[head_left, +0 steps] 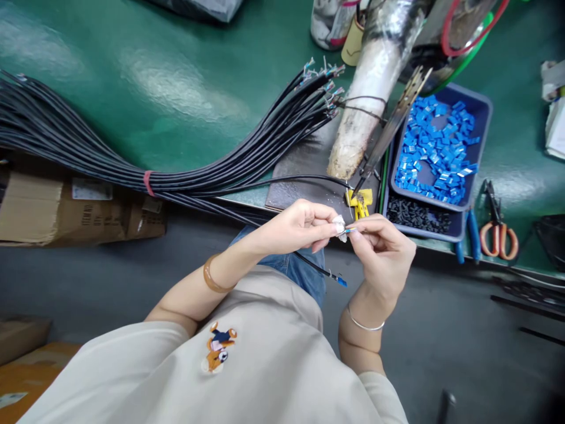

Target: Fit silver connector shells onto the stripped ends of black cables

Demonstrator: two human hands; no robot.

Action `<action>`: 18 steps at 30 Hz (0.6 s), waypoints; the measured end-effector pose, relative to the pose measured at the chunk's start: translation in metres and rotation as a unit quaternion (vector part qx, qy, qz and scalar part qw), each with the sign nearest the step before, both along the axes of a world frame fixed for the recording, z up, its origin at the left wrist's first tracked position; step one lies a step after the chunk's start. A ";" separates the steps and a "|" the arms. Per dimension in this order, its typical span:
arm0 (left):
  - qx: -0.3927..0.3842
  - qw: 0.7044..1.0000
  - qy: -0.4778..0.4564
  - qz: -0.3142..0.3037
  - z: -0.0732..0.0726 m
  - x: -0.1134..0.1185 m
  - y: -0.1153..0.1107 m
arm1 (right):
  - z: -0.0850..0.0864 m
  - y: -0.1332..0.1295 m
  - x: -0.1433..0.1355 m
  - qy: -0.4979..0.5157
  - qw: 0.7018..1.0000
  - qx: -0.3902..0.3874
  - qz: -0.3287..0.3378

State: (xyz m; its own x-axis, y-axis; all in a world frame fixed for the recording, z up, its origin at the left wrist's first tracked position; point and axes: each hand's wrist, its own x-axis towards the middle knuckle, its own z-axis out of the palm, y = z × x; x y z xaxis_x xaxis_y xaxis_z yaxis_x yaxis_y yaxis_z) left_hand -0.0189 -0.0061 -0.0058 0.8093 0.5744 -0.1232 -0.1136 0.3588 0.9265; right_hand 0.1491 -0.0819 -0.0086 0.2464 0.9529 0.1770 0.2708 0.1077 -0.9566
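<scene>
Head view: upper tray (pixel 485 118) has blue pieces (pixel 435 147); lower tray (pixel 463 227), partly under it, has small black parts (pixel 417 216). Left hand (pixel 309 227) and right hand (pixel 384 241) both pinched tight on thin wire ends (pixel 349 230), just off the bench edge near the yellow tool (pixel 361 203). Green bench (pixel 145 88), black cable bundle (pixel 194 181) across it. Cardboard box (pixel 57 206) left, grey floor (pixel 441 335).

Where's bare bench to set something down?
Widest: the green bench between the dark bag and cables. Smaller: between the parts tray and papers. Crowded: around the yellow piece, amid white tube, left hand and right hand.
</scene>
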 end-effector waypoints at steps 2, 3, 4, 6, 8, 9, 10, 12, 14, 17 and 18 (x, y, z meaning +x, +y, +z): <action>0.006 1.000 -0.004 0.018 -0.001 0.001 -0.002 | -0.001 0.000 -0.001 0.022 1.000 0.001 0.007; 0.011 0.999 -0.006 0.031 -0.002 0.001 -0.003 | -0.002 0.000 -0.001 0.038 0.999 0.000 0.013; 0.019 0.999 -0.007 0.044 -0.002 0.002 -0.004 | -0.003 0.001 -0.001 0.053 0.998 -0.001 0.018; 0.042 0.997 -0.008 0.064 -0.003 0.003 -0.005 | -0.004 0.001 -0.002 0.070 0.997 -0.004 0.025; 0.070 0.995 -0.004 0.075 -0.005 0.003 -0.006 | -0.005 0.002 -0.002 0.070 0.997 -0.002 0.024; 0.083 0.993 -0.001 0.078 -0.006 0.002 -0.006 | -0.005 0.002 -0.002 0.068 0.997 0.001 0.023; 0.095 0.992 0.001 0.081 -0.006 0.002 -0.007 | -0.005 0.002 -0.002 0.066 0.998 0.004 0.022; 0.108 0.991 -0.003 0.084 -0.007 0.001 -0.007 | -0.005 0.002 -0.002 0.066 0.998 0.007 0.022; 0.110 0.991 -0.016 0.080 -0.007 -0.001 -0.008 | -0.005 0.002 -0.003 0.066 0.998 0.008 0.022; 0.090 0.993 -0.030 0.065 -0.006 -0.003 -0.008 | -0.006 0.002 -0.006 0.060 0.998 0.020 0.005; 0.080 0.995 -0.028 0.060 -0.005 -0.004 -0.008 | -0.006 0.001 -0.008 0.057 0.998 0.026 -0.002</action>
